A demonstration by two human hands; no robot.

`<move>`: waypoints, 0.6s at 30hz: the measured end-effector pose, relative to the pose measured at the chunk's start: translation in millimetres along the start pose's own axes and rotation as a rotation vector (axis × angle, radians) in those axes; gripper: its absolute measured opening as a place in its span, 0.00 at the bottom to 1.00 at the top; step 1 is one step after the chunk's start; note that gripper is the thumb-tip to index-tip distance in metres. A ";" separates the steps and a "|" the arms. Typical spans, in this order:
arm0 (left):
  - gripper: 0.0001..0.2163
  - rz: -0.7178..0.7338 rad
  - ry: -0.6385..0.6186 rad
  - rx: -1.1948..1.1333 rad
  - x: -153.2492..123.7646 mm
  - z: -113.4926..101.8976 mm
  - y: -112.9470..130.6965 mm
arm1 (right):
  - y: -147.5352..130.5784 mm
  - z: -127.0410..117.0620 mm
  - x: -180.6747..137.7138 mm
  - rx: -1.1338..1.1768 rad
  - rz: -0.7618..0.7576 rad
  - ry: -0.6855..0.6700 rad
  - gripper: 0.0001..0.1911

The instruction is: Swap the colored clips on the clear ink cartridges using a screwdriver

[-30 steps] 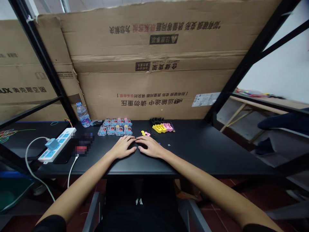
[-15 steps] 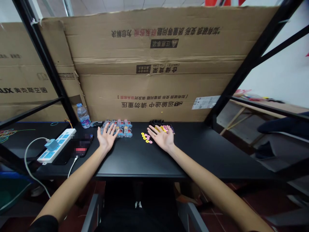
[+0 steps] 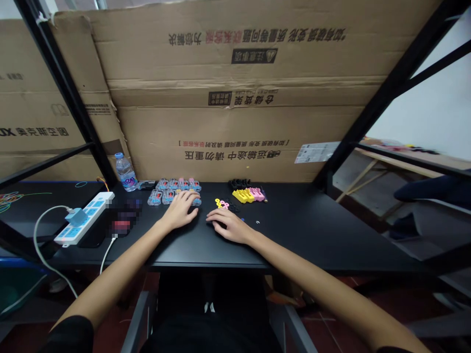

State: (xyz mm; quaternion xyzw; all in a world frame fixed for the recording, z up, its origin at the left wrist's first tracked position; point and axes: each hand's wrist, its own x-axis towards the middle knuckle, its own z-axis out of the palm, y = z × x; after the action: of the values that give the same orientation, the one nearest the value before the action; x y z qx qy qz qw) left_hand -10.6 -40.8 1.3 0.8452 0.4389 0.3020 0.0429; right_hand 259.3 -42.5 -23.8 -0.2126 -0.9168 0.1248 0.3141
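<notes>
My left hand [image 3: 181,211] lies palm down on the black table [image 3: 301,230], its fingers stretched toward a row of small clear packets [image 3: 166,191] and covering the nearest one. My right hand [image 3: 228,223] rests flat and palm down beside it, fingers spread, just in front of a few small yellow and pink rings [image 3: 222,203]. Neither hand holds anything. Behind the rings sit yellow and pink plastic pieces [image 3: 249,195] with black ones [image 3: 239,184] behind them.
A water bottle [image 3: 125,172] stands at the back left. A white power strip [image 3: 83,218] with a plug and cable lies at the left, beside a dark device. Large cardboard boxes [image 3: 228,98] wall the back. Black shelf posts [image 3: 371,103] rise at both sides.
Both hands turned from palms up back to palms down. The left one came down near the clear packets, the right one drew back toward me, uncovering the yellow and pink pieces.
</notes>
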 end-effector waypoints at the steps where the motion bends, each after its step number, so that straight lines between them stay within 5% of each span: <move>1: 0.20 -0.025 -0.008 0.031 6.1 -1.8 -5.5 | -0.7 0.4 -0.9 -0.014 -0.010 -0.012 0.16; 6: 0.16 0.024 -0.091 0.055 34.4 -3.8 -32.1 | -4.3 2.7 -4.3 -0.038 -0.041 -0.055 0.17; 11: 0.10 0.106 -0.199 0.090 41.8 6.4 -33.3 | 16.9 -8.6 6.6 0.010 -0.011 -0.115 0.18; 18: 0.10 0.132 -0.169 -0.040 30.0 12.2 -17.4 | 102.5 -62.4 37.3 -0.150 0.253 0.231 0.16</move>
State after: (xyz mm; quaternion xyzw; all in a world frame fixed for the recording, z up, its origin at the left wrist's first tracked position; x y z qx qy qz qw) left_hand -3.3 -4.8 -0.3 0.8937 0.3708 0.2407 0.0768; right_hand 303.9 71.0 6.7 -0.3620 -0.8474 0.0695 0.3822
